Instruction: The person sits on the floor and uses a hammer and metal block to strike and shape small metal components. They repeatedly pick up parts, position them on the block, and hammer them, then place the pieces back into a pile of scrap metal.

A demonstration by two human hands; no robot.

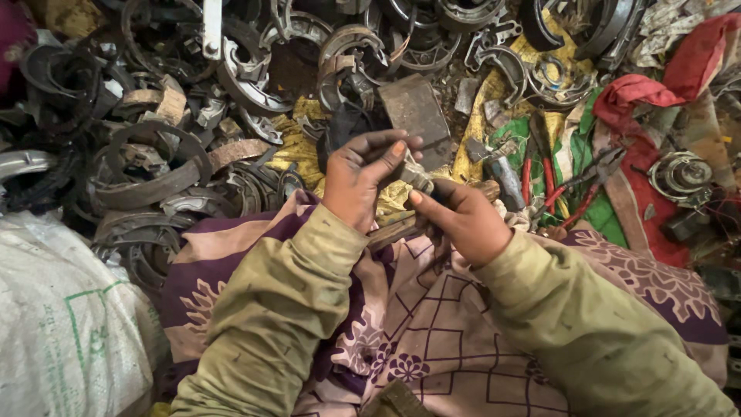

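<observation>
Head view. Person seated, lap covered by a purple and cream patterned cloth (432,324), olive sleeves on both arms.

Left hand (361,181): fingers curled, thumb and fingertips pinched on a small grey metal piece (417,177), held above the lap at centre frame.

Right hand (463,220): closed from below on the same piece, thumb pressing its lower edge. A wooden-looking handle (394,230) runs under both hands; which hand carries it I cannot tell.

Step, as judged: the piece is being gripped and worked or checked between both hands, mid-handling rather than picked up or set down. Next move would call for a firm two-hand pinch and a turn of the part to expose its other face.

Look of the piece: dull, grimy, short and blocky, partly hidden by fingers; exact shape unclear.

Surroundings: heap of curved grey metal brake shoes (154,166) to the left and beyond; red-handled pliers (540,181) on green cloth (590,150) to the right; white woven sack (69,324) at lower left.
</observation>
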